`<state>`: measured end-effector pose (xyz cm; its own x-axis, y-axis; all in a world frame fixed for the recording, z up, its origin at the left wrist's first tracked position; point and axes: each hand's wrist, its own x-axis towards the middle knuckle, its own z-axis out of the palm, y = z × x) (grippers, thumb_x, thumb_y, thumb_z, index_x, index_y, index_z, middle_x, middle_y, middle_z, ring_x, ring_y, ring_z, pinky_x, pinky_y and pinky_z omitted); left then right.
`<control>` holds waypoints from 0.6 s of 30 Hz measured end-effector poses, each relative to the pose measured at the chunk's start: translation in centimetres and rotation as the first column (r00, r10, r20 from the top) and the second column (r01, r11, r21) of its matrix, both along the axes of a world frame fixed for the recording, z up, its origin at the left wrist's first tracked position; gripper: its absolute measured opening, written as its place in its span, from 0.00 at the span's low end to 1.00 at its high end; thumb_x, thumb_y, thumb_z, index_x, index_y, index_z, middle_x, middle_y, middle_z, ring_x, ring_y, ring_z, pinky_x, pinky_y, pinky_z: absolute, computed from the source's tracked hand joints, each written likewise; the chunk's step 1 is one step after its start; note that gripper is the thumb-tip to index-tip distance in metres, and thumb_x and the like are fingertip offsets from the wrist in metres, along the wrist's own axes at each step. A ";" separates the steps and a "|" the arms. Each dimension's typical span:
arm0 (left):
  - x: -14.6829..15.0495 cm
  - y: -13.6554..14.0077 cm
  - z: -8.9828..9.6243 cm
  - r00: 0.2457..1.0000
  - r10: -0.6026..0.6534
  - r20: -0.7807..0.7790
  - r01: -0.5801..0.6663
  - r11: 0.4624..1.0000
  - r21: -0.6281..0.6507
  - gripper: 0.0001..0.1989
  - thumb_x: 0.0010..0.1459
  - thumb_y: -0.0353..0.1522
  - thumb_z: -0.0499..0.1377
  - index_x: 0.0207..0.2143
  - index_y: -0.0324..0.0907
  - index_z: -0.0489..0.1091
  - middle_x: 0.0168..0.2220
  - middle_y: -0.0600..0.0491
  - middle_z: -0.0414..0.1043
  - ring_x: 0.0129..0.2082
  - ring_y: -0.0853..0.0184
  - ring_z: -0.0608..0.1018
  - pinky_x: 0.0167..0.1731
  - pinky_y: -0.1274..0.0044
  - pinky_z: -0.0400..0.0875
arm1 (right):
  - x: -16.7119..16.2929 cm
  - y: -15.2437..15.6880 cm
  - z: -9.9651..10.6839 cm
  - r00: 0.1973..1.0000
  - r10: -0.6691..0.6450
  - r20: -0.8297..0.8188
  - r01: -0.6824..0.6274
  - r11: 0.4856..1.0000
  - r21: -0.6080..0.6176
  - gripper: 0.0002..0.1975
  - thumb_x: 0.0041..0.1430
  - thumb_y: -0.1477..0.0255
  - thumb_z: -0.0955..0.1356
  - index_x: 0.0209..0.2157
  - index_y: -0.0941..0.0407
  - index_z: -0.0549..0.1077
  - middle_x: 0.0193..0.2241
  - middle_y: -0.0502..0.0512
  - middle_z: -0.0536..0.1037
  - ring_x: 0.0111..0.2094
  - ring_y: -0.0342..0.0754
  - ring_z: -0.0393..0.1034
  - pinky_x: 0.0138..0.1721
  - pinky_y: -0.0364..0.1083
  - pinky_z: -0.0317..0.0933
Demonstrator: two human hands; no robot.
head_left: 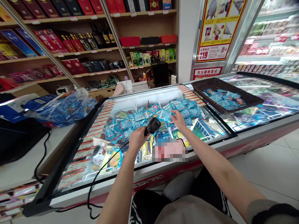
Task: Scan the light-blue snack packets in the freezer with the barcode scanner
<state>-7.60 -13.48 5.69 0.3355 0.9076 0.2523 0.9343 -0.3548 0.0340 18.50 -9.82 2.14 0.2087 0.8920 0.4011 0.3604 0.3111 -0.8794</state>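
Note:
My left hand [137, 138] is wrapped round the grip of a black barcode scanner [154, 125], its head tilted up to the right. A black cable runs down from it. Between the fingers of my right hand [178, 119] is a small blue packet [164, 115], held by its right end just in front of the scanner. Many similar blue packets [126, 124] lie spread over the glass lid of a chest freezer [224, 132], under and behind both hands. A blurred-out pinkish object [170, 150] rests near the freezer's front edge, below the scanner.
A dark brown woven tray [198, 85] with more blue packets stands on the right of the freezer. At left, a clear plastic bag [70, 104] of blue packets sits on a counter. Shelves [140, 28] of boxes and bottles line the back. The scanner cable loops down the freezer's front.

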 end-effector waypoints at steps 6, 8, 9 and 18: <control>0.0 0.1 0.3 1.000 -0.003 0.000 0.003 1.000 -0.025 0.19 0.56 0.43 0.53 0.47 0.45 0.67 0.41 0.49 0.75 0.39 0.59 0.76 0.30 0.76 0.65 | -0.1 0.7 -0.5 1.000 -0.001 0.010 0.002 1.000 -0.016 0.17 0.56 0.65 0.63 0.47 0.53 0.67 0.24 0.48 0.64 0.25 0.46 0.64 0.32 0.50 0.67; 0.1 0.3 0.3 1.000 0.009 0.004 -0.009 1.000 -0.026 0.19 0.56 0.44 0.53 0.47 0.45 0.68 0.41 0.49 0.75 0.39 0.59 0.76 0.30 0.76 0.65 | -0.1 1.1 -0.7 1.000 -0.011 0.024 0.011 1.000 -0.026 0.17 0.56 0.65 0.63 0.47 0.54 0.67 0.24 0.48 0.64 0.25 0.45 0.64 0.32 0.50 0.67; 0.2 0.4 0.3 1.000 0.016 0.007 -0.016 1.000 -0.026 0.20 0.56 0.44 0.53 0.47 0.46 0.68 0.41 0.49 0.75 0.39 0.59 0.76 0.30 0.76 0.65 | -0.1 1.3 -0.8 0.999 -0.015 0.030 0.015 0.999 -0.028 0.17 0.56 0.65 0.63 0.47 0.54 0.67 0.25 0.48 0.64 0.24 0.45 0.64 0.32 0.49 0.67; 2.1 1.2 0.6 1.000 0.030 0.008 -0.030 0.999 -0.036 0.20 0.56 0.46 0.52 0.45 0.46 0.68 0.39 0.49 0.75 0.38 0.59 0.77 0.29 0.77 0.65 | -0.1 2.1 -1.3 0.999 -0.024 0.026 0.024 0.999 -0.028 0.17 0.56 0.65 0.63 0.46 0.54 0.67 0.24 0.46 0.62 0.21 0.42 0.61 0.29 0.47 0.66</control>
